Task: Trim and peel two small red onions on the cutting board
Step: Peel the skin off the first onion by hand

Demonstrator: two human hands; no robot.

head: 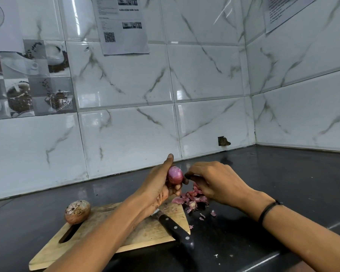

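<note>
Above the far right corner of the cutting board point(145, 232), the left hand point(157, 191) holds a small red onion point(174, 174) clear of the wood. Its grip is curled round the bulb from below, the thumb upright along the left flank. The bulb's visible face is glossy and purple. The right hand point(218, 181) meets it from the right, its grip pressed together, fingertips pinching at the onion's side; what lies between them is too small to tell. A dark band circles that wrist. An unpeeled onion point(78, 212), papery and brown, rests on the board's far left corner, beside the handle slot. A knife point(175, 228) with a black riveted handle lies across the board's right edge, its blade partly hidden beneath the left forearm. Purple peels point(192, 199) litter the dark counter point(283, 173) just beyond the board, under the right hand.
</note>
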